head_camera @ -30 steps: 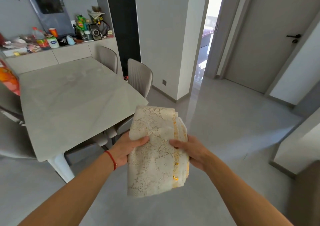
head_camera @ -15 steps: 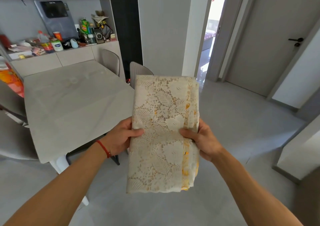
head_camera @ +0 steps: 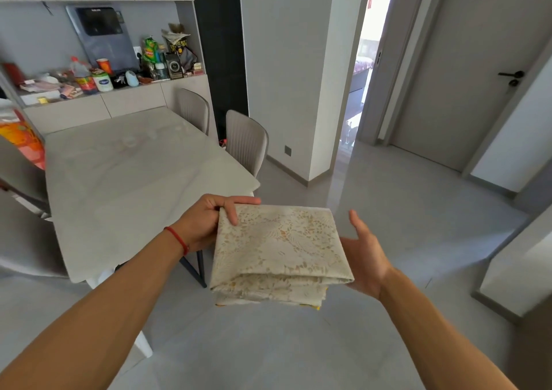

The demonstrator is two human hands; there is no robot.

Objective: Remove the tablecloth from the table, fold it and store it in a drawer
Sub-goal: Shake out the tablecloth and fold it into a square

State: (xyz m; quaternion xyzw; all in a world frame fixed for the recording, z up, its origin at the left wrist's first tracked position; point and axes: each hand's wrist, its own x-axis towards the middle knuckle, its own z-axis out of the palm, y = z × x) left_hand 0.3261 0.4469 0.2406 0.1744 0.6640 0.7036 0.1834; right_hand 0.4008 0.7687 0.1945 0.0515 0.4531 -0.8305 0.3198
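Note:
The cream lace tablecloth (head_camera: 280, 252) is folded into a thick flat square, held level in front of me above the floor. My left hand (head_camera: 206, 222) pinches its far left corner, thumb on top and fingers beneath. At the cloth's right edge my right hand (head_camera: 366, 255) lies palm up with fingers spread, and part of it is under the fold. The bare grey table (head_camera: 128, 180) stands to the left. No drawer front is clearly in view.
Two grey chairs (head_camera: 246, 141) stand along the table's right side, another chair (head_camera: 21, 180) at its left. A cluttered counter (head_camera: 98, 81) runs along the back wall. An open doorway (head_camera: 363, 70) and a closed door (head_camera: 478, 70) lie ahead right across grey floor.
The long upright cloth has been folded in half again and turned flat. My left hand moved to its far corner, and my right hand opened beneath the right edge.

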